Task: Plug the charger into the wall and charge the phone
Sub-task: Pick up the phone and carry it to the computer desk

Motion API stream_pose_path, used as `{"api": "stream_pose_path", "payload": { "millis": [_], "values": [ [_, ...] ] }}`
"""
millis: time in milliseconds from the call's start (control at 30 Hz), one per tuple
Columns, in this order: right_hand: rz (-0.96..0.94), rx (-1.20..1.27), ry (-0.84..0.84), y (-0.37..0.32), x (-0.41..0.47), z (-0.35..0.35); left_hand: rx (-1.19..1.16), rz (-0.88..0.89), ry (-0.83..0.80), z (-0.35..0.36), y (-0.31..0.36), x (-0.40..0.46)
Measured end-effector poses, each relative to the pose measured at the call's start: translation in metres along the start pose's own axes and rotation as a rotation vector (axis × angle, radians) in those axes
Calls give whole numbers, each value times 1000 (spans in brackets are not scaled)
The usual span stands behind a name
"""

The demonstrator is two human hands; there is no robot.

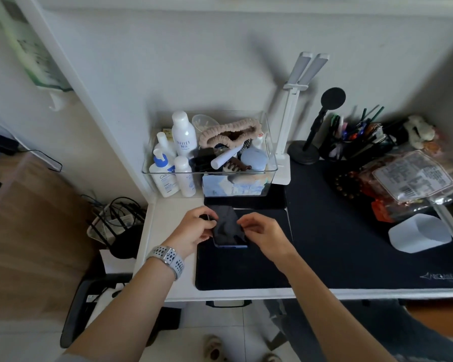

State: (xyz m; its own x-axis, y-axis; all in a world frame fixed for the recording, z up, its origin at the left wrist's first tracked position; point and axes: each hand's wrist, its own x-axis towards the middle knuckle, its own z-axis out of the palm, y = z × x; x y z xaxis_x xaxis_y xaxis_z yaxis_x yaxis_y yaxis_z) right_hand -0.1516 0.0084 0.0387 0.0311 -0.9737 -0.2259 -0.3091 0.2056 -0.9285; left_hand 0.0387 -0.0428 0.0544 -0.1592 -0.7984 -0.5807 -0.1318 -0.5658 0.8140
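Note:
A dark phone [227, 227] with a blue edge lies screen up on the black desk mat [338, 244], near the desk's left end. My left hand [195, 229], with a watch on its wrist, grips the phone's left side; a thin dark piece shows at its fingertips, too small to tell what it is. My right hand [263, 235] rests at the phone's right edge with its fingers curled and pinched together. Whether it holds a cable end is hidden. No charger or wall socket is clearly visible.
A clear box [271, 163] of bottles and toiletries stands just behind the phone. A white lamp [285, 142], a black stand [305, 151], a pen holder [356, 145], snack bags [413, 178] and a white cup [420, 232] sit to the right. Cables and a wire rack [115, 220] lie left, below the desk.

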Motion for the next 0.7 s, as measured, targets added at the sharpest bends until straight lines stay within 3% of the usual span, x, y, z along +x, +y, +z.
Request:
{"api": "stream_pose_path", "payload": {
  "millis": [100, 233, 400, 533, 600, 700],
  "values": [
    [-213, 0, -20, -28, -12, -18, -215, -57, -33, -4, 19, -7],
    [-444, -117, 2, -65, -25, -31, -313, -60, -118, -7, 43, -21],
    [-633, -256, 278, -102, -30, -37, -207, 30, -206, -6, 72, -45],
    [-665, -299, 388, -120, -28, -46, -78, 108, -432, -13, 96, -75],
    [-664, -312, 418, -127, -29, -50, 245, 330, -408, -10, 111, -92],
    [-689, -309, 460, -139, -32, -56, 749, 914, -97, -1, 131, -104]
  ]
}}
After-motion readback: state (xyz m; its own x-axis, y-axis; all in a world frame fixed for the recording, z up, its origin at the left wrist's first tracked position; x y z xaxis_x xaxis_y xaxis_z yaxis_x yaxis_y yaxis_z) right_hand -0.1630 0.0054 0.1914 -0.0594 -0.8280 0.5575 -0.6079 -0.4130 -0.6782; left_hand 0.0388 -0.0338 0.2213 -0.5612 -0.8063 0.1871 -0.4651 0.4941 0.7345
